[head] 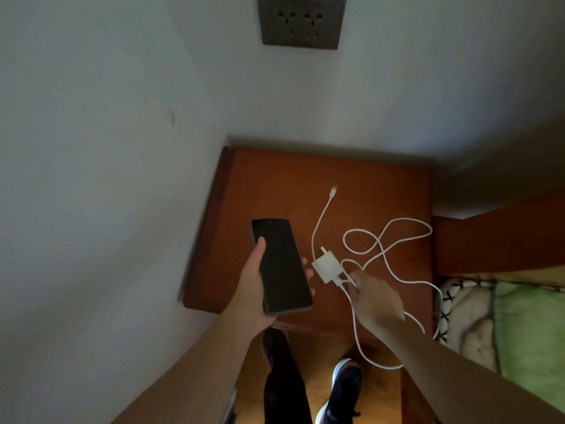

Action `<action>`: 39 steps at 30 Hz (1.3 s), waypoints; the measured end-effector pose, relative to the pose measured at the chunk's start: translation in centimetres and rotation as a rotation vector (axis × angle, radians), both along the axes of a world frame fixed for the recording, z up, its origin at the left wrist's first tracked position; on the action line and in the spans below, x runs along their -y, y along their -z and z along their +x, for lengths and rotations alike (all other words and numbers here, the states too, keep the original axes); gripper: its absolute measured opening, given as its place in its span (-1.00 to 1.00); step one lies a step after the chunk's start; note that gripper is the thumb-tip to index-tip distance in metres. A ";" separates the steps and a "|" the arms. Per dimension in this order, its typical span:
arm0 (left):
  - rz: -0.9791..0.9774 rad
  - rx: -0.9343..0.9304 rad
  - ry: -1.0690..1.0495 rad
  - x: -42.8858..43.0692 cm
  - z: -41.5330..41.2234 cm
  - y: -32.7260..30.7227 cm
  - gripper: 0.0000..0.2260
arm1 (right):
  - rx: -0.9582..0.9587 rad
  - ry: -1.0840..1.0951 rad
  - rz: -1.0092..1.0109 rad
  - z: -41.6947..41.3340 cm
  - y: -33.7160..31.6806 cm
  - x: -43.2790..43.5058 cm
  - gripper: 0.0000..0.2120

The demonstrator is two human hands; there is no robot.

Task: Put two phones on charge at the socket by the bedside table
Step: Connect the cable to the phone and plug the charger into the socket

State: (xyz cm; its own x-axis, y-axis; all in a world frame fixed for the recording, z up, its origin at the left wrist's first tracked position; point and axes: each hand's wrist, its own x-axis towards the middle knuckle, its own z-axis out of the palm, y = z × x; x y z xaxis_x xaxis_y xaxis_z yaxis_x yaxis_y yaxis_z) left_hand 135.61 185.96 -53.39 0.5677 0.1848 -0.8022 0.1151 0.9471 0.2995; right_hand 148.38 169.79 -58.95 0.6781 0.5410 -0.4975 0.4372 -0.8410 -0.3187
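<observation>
My left hand [249,296] holds a black phone [281,264], screen up and dark, above the left part of the wooden bedside table [305,179]. A white charger plug [325,266] lies on the table with its white cable [397,237] looped to the right and trailing over the front edge. The cable's free connector [334,189] points toward the wall. My right hand [376,296] pinches the cable right beside the plug. A grey double wall socket [301,21] sits high on the wall above the table, with nothing plugged in. Only one phone is visible.
The table stands in a corner, with white walls to the left and behind. A bed with green bedding [529,328] and a patterned white pillow [464,313] lies to the right. My dark trousers and shoes [344,381] stand on the wooden floor below the table.
</observation>
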 end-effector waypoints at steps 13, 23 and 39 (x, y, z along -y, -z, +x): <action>0.028 -0.029 0.076 -2.4 1.9 4.0 -0.42 | 0.093 -0.309 -0.339 4.2 -2.5 -8.4 -0.47; 0.031 0.007 0.119 -5.3 2.7 7.5 -0.40 | -0.088 0.543 0.139 10.8 6.2 -15.3 -0.70; 0.079 0.089 -0.246 -7.9 5.7 0.8 -0.47 | -0.817 0.494 0.625 2.2 -8.8 -10.6 -0.68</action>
